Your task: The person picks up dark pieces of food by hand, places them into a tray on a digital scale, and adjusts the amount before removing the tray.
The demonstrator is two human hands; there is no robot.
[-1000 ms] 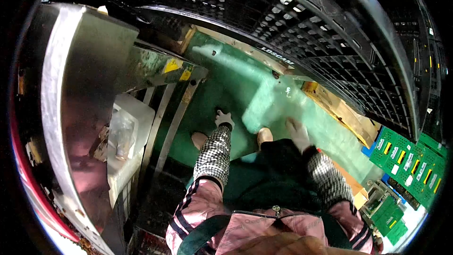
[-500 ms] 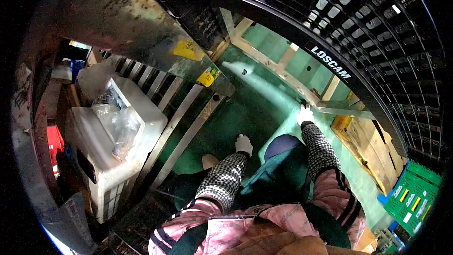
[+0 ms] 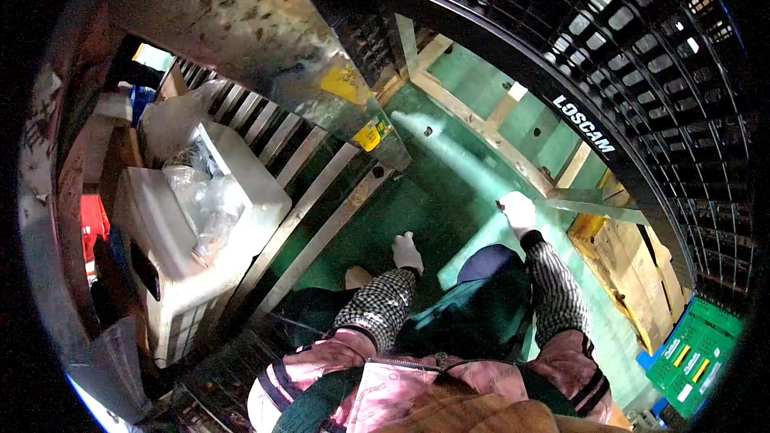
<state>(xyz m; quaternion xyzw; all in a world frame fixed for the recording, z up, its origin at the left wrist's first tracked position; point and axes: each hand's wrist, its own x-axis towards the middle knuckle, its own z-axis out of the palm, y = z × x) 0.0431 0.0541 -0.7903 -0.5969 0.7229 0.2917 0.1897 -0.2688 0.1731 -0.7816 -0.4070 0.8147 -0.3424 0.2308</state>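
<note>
Right hand (image 3: 517,212) has shifted back from the corner of the pale frame (image 3: 523,167);
head view: its long bar slants far-left to near-right, just beyond that hand, farther from the left hand (image 3: 407,252); whether either spreads or pinches, I cannot tell.

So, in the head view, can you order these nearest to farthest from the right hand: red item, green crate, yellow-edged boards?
From the right hand:
1. Yellow-edged boards: to its right.
2. Green crate: lower right.
3. Red item: far left, past the white box.
</note>
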